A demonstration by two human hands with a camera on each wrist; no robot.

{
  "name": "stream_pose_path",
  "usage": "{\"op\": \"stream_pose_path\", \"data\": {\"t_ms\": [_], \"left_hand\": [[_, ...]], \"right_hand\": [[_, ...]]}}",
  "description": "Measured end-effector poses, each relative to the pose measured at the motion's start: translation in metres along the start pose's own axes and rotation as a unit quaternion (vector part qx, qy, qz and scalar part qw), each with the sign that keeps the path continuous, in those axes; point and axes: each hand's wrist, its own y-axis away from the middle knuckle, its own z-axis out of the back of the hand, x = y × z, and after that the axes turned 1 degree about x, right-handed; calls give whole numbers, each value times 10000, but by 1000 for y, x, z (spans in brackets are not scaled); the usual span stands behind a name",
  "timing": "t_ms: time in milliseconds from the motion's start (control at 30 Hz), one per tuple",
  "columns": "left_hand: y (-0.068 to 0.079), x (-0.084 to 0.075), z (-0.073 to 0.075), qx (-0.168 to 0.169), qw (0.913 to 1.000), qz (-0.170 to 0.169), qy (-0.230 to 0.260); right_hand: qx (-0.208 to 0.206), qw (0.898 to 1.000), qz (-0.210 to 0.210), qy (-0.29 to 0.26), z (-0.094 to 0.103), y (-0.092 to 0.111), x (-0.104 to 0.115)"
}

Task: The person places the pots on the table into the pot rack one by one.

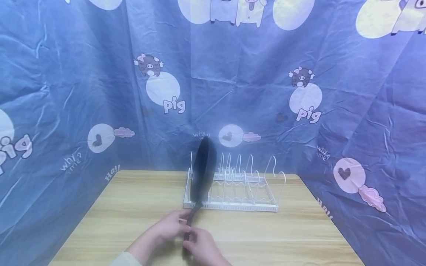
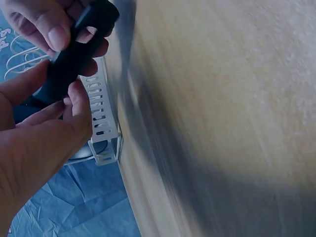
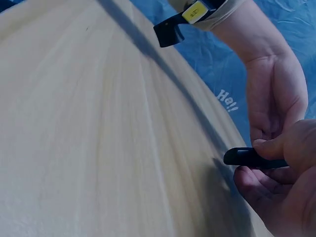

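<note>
A black frying pan (image 1: 203, 170) stands on edge at the left end of a white wire rack (image 1: 233, 207), its handle pointing toward me. My left hand (image 1: 171, 224) grips the handle close to the pan body. Nearer the handle's end, my right hand (image 1: 203, 244) pinches it between thumb and fingers. In the left wrist view both hands are around the black handle (image 2: 66, 66), which has a hanging hole near its tip. The right wrist view shows the rounded handle end (image 3: 242, 156) poking out past the right hand (image 3: 281, 182).
The rack's several upright wire loops (image 1: 251, 166) rise to the right of the pan. Beneath lies a light wooden table (image 1: 119, 207). Blue cloth (image 1: 233, 99) printed with pigs hangs behind and along both sides. A dark strapped device (image 3: 185, 22) sits on the left wrist.
</note>
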Motion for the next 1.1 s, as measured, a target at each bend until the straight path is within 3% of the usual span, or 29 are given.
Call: {"op": "stream_pose_path", "data": {"t_ms": [233, 400, 533, 700, 800, 967, 1100], "left_hand": [[0, 2, -4, -85, 9994, 150, -286], [-2, 3, -5, -150, 9966, -6, -811], [-2, 0, -8, -410, 9893, -94, -1401], [0, -7, -12, -625, 9768, -14, -2048], [2, -9, -15, -731, 9634, -61, -2577], [11, -13, -20, -972, 9245, -234, -3678], [24, -20, -21, -1148, 9015, -189, -4169]], "right_hand": [[-117, 9989, 9, 445, -5, -2, -3], [-171, 9979, 131, 619, -6, -4, -4], [-162, 9966, 168, 787, -5, -6, -7], [-225, 9859, 428, 1602, 7, -8, -11], [-293, 9754, 547, 2115, 18, -8, -12], [-485, 9568, 588, 2806, 41, -5, -5], [-720, 9336, 836, 3409, 63, -1, 3]]}}
